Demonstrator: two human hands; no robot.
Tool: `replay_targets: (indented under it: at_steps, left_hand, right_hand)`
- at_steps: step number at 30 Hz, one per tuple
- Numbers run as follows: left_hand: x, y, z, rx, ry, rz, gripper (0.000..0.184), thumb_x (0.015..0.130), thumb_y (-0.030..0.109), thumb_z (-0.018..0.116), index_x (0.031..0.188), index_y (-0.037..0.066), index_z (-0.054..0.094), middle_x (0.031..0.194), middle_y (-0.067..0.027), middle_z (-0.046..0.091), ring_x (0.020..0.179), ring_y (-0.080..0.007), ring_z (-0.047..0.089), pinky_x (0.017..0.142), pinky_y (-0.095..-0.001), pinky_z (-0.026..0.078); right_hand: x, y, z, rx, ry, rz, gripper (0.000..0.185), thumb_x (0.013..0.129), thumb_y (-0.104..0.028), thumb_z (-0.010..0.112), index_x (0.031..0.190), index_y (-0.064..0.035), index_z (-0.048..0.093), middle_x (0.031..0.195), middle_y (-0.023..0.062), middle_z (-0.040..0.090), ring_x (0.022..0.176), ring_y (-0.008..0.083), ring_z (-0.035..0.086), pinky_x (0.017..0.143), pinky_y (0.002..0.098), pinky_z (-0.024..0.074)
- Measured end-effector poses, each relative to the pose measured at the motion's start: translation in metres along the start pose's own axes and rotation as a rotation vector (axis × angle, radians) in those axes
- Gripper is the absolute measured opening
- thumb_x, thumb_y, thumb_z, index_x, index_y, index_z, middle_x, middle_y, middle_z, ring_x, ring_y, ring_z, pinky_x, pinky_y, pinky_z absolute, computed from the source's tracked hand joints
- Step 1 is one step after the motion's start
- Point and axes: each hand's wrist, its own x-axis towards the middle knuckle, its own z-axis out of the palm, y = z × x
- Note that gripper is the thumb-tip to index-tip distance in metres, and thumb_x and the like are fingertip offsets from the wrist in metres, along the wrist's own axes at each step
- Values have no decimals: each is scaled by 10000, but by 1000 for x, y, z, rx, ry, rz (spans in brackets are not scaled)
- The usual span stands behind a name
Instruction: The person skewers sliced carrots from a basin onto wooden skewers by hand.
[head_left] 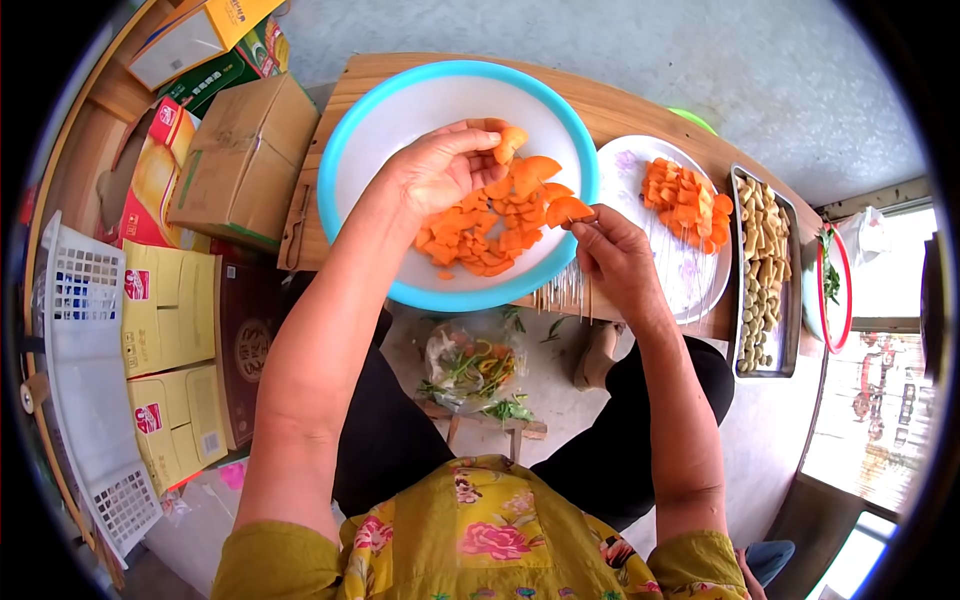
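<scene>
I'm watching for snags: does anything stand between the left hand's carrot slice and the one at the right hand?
Nothing visible blocks the gap between the carrot slice in the left hand and the semicircular slice at the right hand; loose carrot pieces appear to lie below, in the basin.

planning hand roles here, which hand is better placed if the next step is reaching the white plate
Probably the right hand: it is by the right rim of the basin, nearer the white plate. The left hand is farther off, above the basin, pinching a carrot slice.
</scene>
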Motion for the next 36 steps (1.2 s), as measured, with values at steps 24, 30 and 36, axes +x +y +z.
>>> replay_targets:
  at_steps: [24,30,36]
  left_hand:
    - [2,-9,-2,69,-4,73,163,859,114,624,1006,63,577,1027,-60,619,964,-173,587,851,-317,491]
    - [2,-23,11,155,21,16,291,871,190,643,1112,42,574,1084,-74,623,975,-173,600,842,-320,499]
    - [3,-26,15,241,122,192,265,863,153,652,1090,34,582,1054,-68,632,959,-159,605,820,-302,505]
  right_hand:
    - [-2,-18,18,130,-12,139,182,964,-213,512,1000,-71,619,595,-64,430,477,13,323,434,166,252]
    - [2,-19,20,166,-3,132,199,962,-216,513,999,-35,586,602,-30,470,452,26,348,415,176,274]
    - [5,-8,24,114,21,84,173,957,-177,512,991,-22,581,639,9,541,430,41,374,401,177,289]
